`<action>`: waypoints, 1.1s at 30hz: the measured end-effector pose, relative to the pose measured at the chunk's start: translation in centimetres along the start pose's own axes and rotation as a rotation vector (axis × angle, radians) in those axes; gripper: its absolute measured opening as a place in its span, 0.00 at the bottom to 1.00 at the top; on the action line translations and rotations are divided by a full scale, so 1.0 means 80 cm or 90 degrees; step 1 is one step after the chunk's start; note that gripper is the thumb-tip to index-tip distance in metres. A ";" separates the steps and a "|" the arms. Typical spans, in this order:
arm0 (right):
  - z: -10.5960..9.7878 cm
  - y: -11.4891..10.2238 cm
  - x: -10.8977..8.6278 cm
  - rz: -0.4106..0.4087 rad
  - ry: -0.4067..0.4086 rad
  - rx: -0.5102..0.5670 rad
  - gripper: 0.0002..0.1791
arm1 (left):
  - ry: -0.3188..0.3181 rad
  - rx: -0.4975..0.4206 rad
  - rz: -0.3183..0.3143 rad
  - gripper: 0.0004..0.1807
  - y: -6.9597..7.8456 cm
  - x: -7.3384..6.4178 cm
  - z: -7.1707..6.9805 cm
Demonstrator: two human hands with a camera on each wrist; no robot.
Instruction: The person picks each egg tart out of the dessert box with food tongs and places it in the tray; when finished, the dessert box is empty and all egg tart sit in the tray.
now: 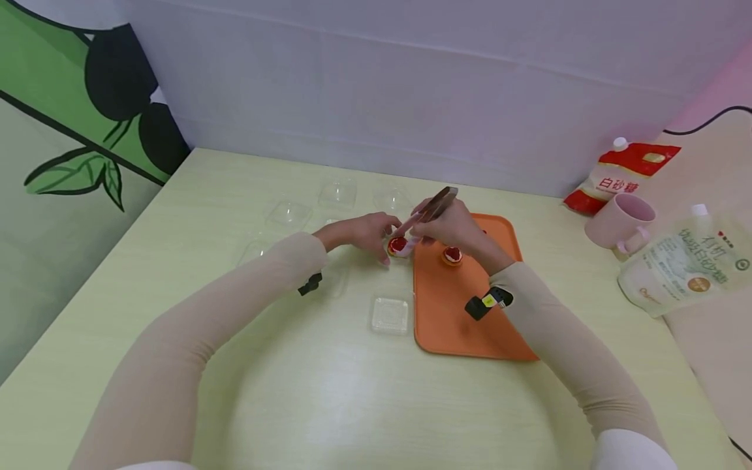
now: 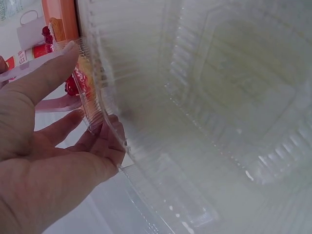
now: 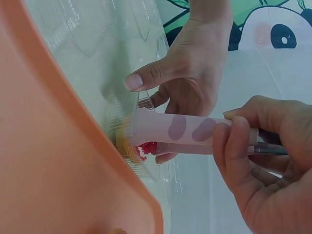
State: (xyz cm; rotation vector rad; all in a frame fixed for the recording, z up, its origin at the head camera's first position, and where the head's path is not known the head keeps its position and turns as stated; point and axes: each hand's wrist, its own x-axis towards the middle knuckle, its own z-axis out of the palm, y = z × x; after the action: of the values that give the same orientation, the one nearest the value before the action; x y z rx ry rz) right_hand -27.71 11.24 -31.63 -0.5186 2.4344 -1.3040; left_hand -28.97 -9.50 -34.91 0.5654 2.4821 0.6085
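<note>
My left hand steadies a small clear plastic box, thumb and fingers at its sides. Inside that box is a tart with red fruit and white cream on top. My right hand grips tongs with pale pink, purple-spotted ends. In the right wrist view the tong ends reach into the box around the tart. Another red-topped tart sits on the orange tray, partly beneath my right forearm. A large clear plastic piece fills much of the left wrist view.
Several clear plastic boxes stand behind and left of my left hand. Another clear box lies left of the tray. To the right are a pink mug, a red-and-white bag and a white pouch. A cloth-covered wall borders the table's back.
</note>
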 end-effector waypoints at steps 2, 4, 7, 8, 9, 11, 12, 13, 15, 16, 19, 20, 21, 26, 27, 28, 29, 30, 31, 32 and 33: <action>0.000 -0.002 0.000 0.006 -0.002 -0.009 0.17 | -0.003 -0.002 -0.002 0.42 0.000 0.000 0.000; 0.001 -0.002 0.001 0.011 0.000 -0.016 0.18 | -0.006 -0.001 -0.002 0.43 0.000 0.000 0.000; 0.004 -0.002 0.005 0.014 0.011 -0.021 0.19 | -0.006 0.000 0.004 0.43 -0.002 0.002 0.000; 0.004 -0.002 0.006 0.014 0.015 -0.022 0.19 | -0.007 -0.001 0.005 0.43 -0.002 0.003 0.000; 0.005 -0.001 0.008 0.014 0.017 -0.023 0.20 | -0.008 -0.003 0.005 0.43 -0.002 0.003 0.000; 0.006 -0.001 0.011 0.014 0.020 -0.030 0.20 | -0.010 -0.003 0.006 0.43 -0.003 0.005 0.000; 0.007 -0.001 0.012 0.012 0.019 -0.034 0.20 | -0.011 -0.002 0.006 0.43 -0.003 0.006 0.000; 0.007 -0.001 0.014 0.010 0.016 -0.042 0.20 | -0.012 0.000 0.005 0.43 -0.004 0.007 0.000; 0.009 -0.002 0.015 0.003 0.002 -0.061 0.21 | -0.013 0.003 0.006 0.42 -0.005 0.009 -0.001; 0.010 -0.003 0.015 -0.002 -0.006 -0.073 0.21 | -0.013 0.004 0.008 0.42 -0.006 0.009 -0.001; 0.011 -0.004 0.016 -0.021 -0.030 -0.108 0.21 | -0.012 0.004 0.013 0.42 -0.007 0.010 -0.001; 0.012 -0.004 0.016 -0.024 -0.037 -0.114 0.21 | -0.012 0.002 0.013 0.42 -0.007 0.010 -0.001; 0.012 -0.004 0.016 -0.025 -0.042 -0.118 0.20 | -0.013 0.002 0.014 0.42 -0.007 0.009 -0.001; 0.013 0.000 0.016 -0.001 -0.047 -0.104 0.17 | -0.019 -0.004 0.014 0.43 -0.007 0.009 0.000; 0.013 0.001 0.016 0.004 -0.045 -0.094 0.16 | -0.020 -0.002 0.015 0.43 -0.008 0.009 0.001; 0.014 0.001 0.015 0.009 -0.042 -0.086 0.16 | -0.020 -0.004 0.013 0.44 -0.007 0.009 0.000; 0.014 0.002 0.015 0.012 -0.040 -0.076 0.16 | -0.020 -0.003 0.013 0.44 -0.007 0.009 0.000; 0.015 0.002 0.015 0.014 -0.035 -0.071 0.15 | -0.021 -0.003 0.011 0.44 -0.007 0.009 0.000; 0.015 0.003 0.015 0.015 -0.031 -0.065 0.15 | -0.021 -0.004 0.009 0.44 -0.006 0.009 0.000; 0.015 0.003 0.015 0.014 -0.029 -0.063 0.15 | -0.022 -0.004 0.007 0.44 -0.006 0.010 -0.001; 0.016 0.003 0.016 0.013 -0.028 -0.061 0.15 | -0.023 -0.002 0.006 0.44 -0.006 0.010 -0.001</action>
State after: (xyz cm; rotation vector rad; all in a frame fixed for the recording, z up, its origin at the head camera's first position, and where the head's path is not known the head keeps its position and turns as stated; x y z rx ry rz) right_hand -28.27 9.86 -32.63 -0.5388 2.4695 -1.1594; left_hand -29.75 -9.48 -35.39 0.5820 2.4454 0.6006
